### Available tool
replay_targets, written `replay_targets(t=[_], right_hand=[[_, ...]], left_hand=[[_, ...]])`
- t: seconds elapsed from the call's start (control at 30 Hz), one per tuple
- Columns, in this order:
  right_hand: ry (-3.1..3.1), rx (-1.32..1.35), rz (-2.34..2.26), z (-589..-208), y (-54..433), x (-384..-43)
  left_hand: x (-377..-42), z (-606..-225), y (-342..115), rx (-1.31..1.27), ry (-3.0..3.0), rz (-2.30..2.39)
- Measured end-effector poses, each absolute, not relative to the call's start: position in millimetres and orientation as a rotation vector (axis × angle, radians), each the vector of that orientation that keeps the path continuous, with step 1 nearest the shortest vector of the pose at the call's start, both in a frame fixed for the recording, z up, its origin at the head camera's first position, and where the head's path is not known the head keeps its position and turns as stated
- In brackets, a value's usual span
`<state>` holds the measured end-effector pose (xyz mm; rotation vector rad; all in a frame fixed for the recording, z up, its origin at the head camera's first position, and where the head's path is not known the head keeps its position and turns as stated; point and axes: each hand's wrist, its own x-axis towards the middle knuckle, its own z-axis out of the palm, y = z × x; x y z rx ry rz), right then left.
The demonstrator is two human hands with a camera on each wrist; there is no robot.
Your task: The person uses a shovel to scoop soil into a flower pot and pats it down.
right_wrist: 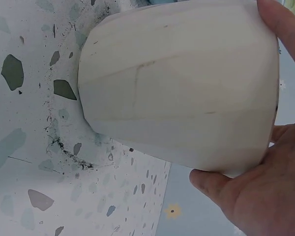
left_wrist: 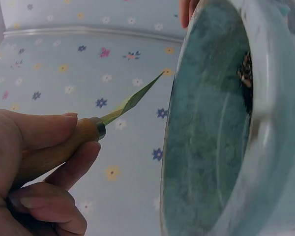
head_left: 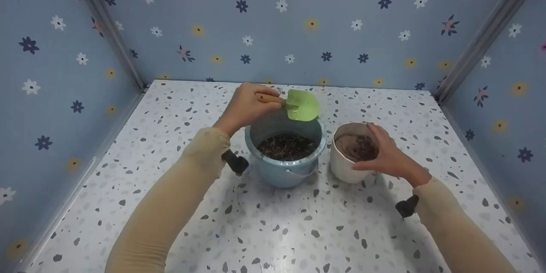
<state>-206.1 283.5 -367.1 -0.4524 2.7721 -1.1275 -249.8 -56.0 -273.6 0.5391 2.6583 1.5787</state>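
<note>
A small trowel with a green blade [head_left: 303, 106] and a wooden handle [left_wrist: 64, 152] is in my left hand [head_left: 249, 104], whose thumb and fingers grip the handle. The blade hangs over the far rim of a light blue bucket [head_left: 283, 175] partly filled with dark soil [head_left: 288, 147]. In the left wrist view the blade appears nearly edge-on, outside the bucket's mouth. My right hand [head_left: 388, 153] holds the rim of a white faceted pot [right_wrist: 182, 88], thumb at the near side and fingers at the far side. Brown soil [head_left: 356, 147] lies inside this pot, partly hidden by the hand.
Bucket and pot stand side by side on a white speckled tabletop [head_left: 273, 226]. Dark crumbs [right_wrist: 71, 155] are scattered near the pot's base. Blue flower-patterned panels [head_left: 273, 21] enclose the back and both sides. The bucket's handle [head_left: 300, 175] hangs down in front.
</note>
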Motion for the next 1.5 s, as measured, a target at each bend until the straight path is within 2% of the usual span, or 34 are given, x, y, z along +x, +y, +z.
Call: replay_targets(t=[0.1, 0.17, 0.37, 0.6, 0.8, 1.03, 1.27, 1.5], right_hand=[[2.732, -0.456, -1.031, -408.1, 321.9, -240.6], [2.736, -0.451, -1.035, -415.4, 325.7, -246.1], [2.76, -0.412, -1.042, -414.1, 317.1, -243.8], [2.757, -0.412, -1.046, -416.7, 321.2, -243.4], [2.754, -0.419, -1.055, -419.6, 321.1, -244.4], [2.765, -0.395, -1.043, -418.6, 321.8, -244.7], [2.762, -0.384, -1.056, -415.8, 322.0, -243.3], [2.742, -0.363, -1.063, -416.4, 322.6, -243.1]], left_hand=[[-289.4, -306.1, -78.1, 0.565, 2.63, 1.553], [-295.2, -308.6, -87.7, 0.548, 2.646, 1.528], [-298.6, -308.7, -103.7, 0.609, 2.757, 1.209], [-304.4, -324.9, -89.1, 0.778, 2.925, 0.731], [-307.9, -336.4, -78.6, 0.796, 2.987, 0.521], [-307.8, -342.3, -69.3, 0.786, 2.931, 0.575], [-307.8, -347.6, -63.2, 0.67, 2.901, 0.686], [-303.5, -348.3, -57.3, 0.726, 2.817, 0.816]])
